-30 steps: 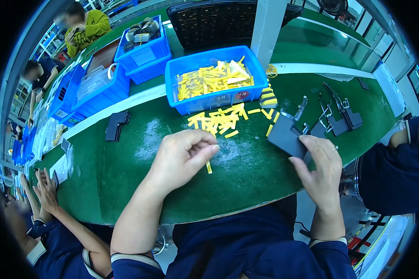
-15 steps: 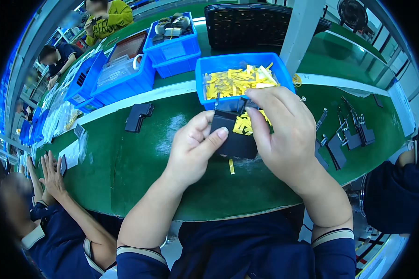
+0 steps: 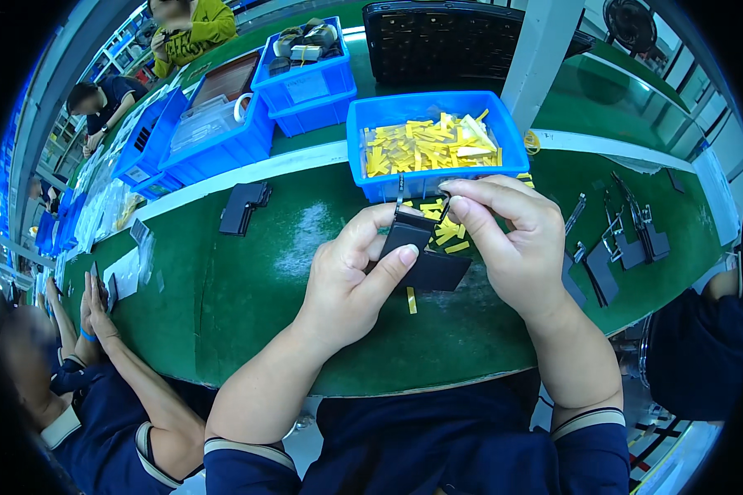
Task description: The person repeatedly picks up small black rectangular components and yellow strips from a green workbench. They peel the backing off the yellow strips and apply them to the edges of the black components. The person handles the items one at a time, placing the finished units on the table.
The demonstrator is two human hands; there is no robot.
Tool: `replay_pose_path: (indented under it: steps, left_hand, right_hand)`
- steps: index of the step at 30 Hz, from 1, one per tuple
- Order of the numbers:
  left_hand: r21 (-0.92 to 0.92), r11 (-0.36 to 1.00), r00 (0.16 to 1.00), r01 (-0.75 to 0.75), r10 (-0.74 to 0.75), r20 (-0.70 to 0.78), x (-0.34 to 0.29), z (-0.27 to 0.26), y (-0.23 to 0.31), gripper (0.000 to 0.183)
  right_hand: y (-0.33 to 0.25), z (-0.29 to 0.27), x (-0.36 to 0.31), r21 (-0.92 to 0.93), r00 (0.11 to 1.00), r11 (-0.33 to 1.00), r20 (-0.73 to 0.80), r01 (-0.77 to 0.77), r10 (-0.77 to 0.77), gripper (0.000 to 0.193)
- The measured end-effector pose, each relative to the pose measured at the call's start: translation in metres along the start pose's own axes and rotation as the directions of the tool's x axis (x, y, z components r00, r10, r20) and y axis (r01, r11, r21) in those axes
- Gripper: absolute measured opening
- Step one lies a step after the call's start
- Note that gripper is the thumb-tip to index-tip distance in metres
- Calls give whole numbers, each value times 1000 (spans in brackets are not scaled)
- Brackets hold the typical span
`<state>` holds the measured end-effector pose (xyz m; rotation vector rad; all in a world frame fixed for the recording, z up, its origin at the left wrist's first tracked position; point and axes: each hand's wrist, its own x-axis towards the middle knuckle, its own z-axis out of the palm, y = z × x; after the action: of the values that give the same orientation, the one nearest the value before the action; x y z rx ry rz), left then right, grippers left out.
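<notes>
My left hand [image 3: 343, 280] grips a flat black plate-like part [image 3: 437, 271], thumb on its face, fingers behind. A thin dark prong [image 3: 400, 188] stands up from the part's far end. My right hand [image 3: 516, 247] is closed, with thumb and forefinger pinching a small dark piece [image 3: 446, 205] beside that end. Whether this piece is joined to the part cannot be made out. Below and beyond the part, loose yellow strips [image 3: 457, 246] lie on the green table, and a single yellow strip [image 3: 412, 301] lies nearer me.
A blue bin [image 3: 371, 186] full of yellow strips [image 3: 429, 144] stands straight ahead. Several black parts with metal arms [image 3: 627, 247] lie at right; another black part [image 3: 243, 208] lies at left. Stacked blue bins [image 3: 305, 87] are farther back. A co-worker's hands [image 3: 95, 309] are at far left.
My right hand has moved slightly down and right, its fingers now pinched at the small dark piece. The black part has tilted and shifted a little to the right.
</notes>
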<state>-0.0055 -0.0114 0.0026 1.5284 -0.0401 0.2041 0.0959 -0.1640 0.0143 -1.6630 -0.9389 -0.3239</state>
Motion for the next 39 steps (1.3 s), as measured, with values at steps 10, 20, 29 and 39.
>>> replay_pose_path:
  steps: [10, 20, 29, 39]
  left_hand:
    - [-27, 998, 999, -49, 49, -25, 2, 1, -6, 30]
    - [-45, 998, 999, -36, 35, -16, 1, -2, -8, 27]
    - [-260, 963, 994, 70, -47, 94, 0, 0, 3, 28]
    - [-452, 883, 986, 122, -57, 156, 4, -7, 5, 30]
  right_hand:
    - [0, 2, -4, 55, 997, 996, 36, -71, 70, 8]
    - [-1, 7, -6, 376, 945, 867, 116, -328, 307, 6]
    - [4, -3, -5, 598, 871, 633, 345, -491, 349, 6]
    - [0, 0, -1, 668, 879, 575, 404, -472, 253, 24]
